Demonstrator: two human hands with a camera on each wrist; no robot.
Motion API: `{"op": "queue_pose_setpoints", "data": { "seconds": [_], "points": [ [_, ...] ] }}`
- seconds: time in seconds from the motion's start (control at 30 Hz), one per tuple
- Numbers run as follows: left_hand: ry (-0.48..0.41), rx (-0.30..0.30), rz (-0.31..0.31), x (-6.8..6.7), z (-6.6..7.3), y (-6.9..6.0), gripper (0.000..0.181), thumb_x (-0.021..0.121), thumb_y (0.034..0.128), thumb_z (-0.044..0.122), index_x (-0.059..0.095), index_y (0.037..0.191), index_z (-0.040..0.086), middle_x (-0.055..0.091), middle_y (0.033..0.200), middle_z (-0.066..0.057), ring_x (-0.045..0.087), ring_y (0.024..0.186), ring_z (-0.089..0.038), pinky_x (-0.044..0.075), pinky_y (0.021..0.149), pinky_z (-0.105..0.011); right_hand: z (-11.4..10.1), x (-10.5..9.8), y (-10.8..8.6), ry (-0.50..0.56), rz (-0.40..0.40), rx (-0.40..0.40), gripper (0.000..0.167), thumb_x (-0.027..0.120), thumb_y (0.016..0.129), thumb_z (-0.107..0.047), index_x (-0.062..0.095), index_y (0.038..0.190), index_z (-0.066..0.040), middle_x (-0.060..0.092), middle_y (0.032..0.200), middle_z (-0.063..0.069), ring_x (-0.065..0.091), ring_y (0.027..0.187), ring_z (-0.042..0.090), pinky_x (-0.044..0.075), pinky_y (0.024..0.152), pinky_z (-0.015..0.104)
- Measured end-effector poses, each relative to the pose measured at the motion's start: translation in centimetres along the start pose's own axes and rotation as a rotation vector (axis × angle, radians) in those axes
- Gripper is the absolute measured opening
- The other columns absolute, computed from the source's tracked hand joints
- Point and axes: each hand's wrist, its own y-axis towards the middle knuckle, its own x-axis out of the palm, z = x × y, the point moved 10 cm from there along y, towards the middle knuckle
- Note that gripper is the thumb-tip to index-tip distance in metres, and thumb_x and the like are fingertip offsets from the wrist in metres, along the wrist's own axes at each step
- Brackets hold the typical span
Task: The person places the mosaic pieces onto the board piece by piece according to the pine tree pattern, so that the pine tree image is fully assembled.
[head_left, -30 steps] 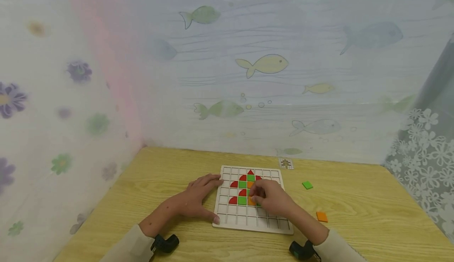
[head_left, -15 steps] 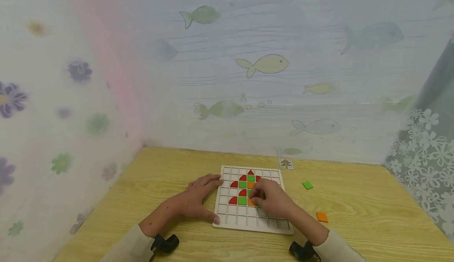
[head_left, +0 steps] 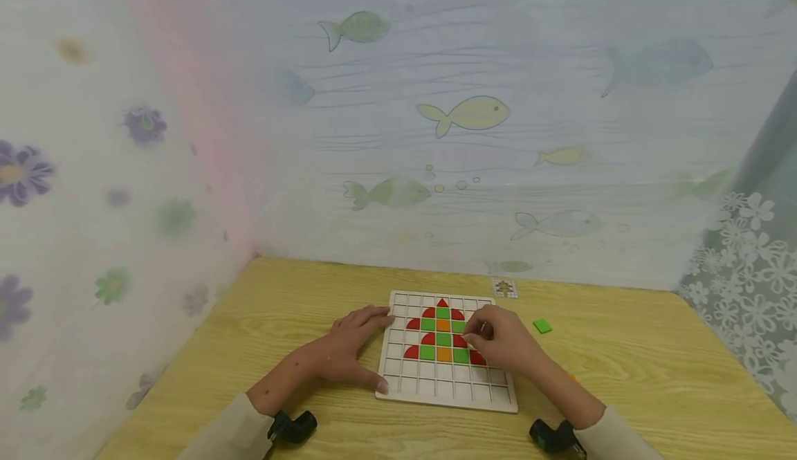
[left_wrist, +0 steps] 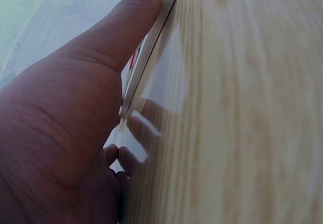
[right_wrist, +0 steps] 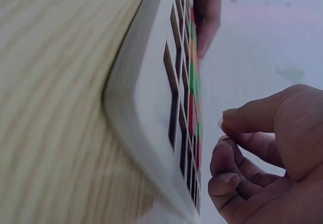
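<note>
A white square grid board (head_left: 436, 389) lies on the wooden table, with red, green and orange pieces in its cells in a stepped, tree-like shape. An orange square tile (head_left: 444, 354) is in the lower middle of that shape. My left hand (head_left: 349, 351) rests along the board's left edge, fingers spread, thumb at the near corner. My right hand (head_left: 506, 341) is over the board's right side, hiding some cells. Its fingers are bent, and in the right wrist view a small gap shows between thumb (right_wrist: 247, 117) and forefinger with nothing in it.
Right of the board lies a loose green tile (head_left: 542, 326). An orange tile (head_left: 573, 378) peeks out behind my right forearm. A small pattern card (head_left: 504, 288) lies beyond the board's far right corner. Printed curtains border the table's back and left.
My right hand has left the orange tile in the lower middle and moved right, uncovering more of the pattern. The forearm now mostly covers the loose orange tile. My left hand stays put.
</note>
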Motion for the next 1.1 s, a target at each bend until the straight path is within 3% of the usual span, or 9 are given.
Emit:
{"op": "queue_pose_setpoints", "data": {
  "seconds": [0.43,0.53,0.93,1.1],
  "points": [
    [-0.005,0.005,-0.005,0.0,0.1,0.0,0.114,0.082,0.0799,0.072,0.031,0.169,0.022,0.019,0.176,-0.006,0.015,0.161,-0.040,0.021,0.118,-0.073,5.5,-4.1,-1.2,-0.008,0.068,0.181,0.004,0.074,0.101,-0.012,0.075,0.100,-0.008,0.067,0.090,0.000,0.060,0.074,0.014,0.051,0.064,0.030],
    [-0.002,0.003,-0.007,0.1,0.2,0.0,0.114,0.082,0.0800,0.072,0.031,0.169,0.022,0.019,0.176,-0.005,0.015,0.162,-0.040,0.021,0.119,-0.073,6.5,-4.9,-1.4,-0.012,0.077,0.188,0.005,0.073,0.101,-0.010,0.074,0.104,-0.007,0.069,0.092,0.002,0.062,0.074,0.015,0.052,0.065,0.030],
    [0.000,-0.014,-0.011,0.0,0.0,0.0,0.115,0.082,0.0787,0.074,0.030,0.169,0.025,0.019,0.176,-0.002,0.015,0.162,-0.037,0.020,0.120,-0.070,10.1,-8.6,-2.3,-0.104,0.133,0.236,0.023,0.073,0.102,-0.019,0.069,0.111,0.002,0.069,0.097,0.009,0.067,0.082,0.020,0.054,0.068,0.037],
    [-0.004,-0.016,-0.008,0.0,0.0,0.0,0.115,0.082,0.0784,0.074,0.031,0.169,0.026,0.019,0.176,-0.001,0.016,0.162,-0.037,0.020,0.120,-0.071,11.3,-8.9,-2.6,-0.112,0.087,0.284,0.034,0.074,0.101,-0.025,0.067,0.113,0.006,0.070,0.102,0.015,0.068,0.090,0.028,0.057,0.076,0.044]
  ]
}}
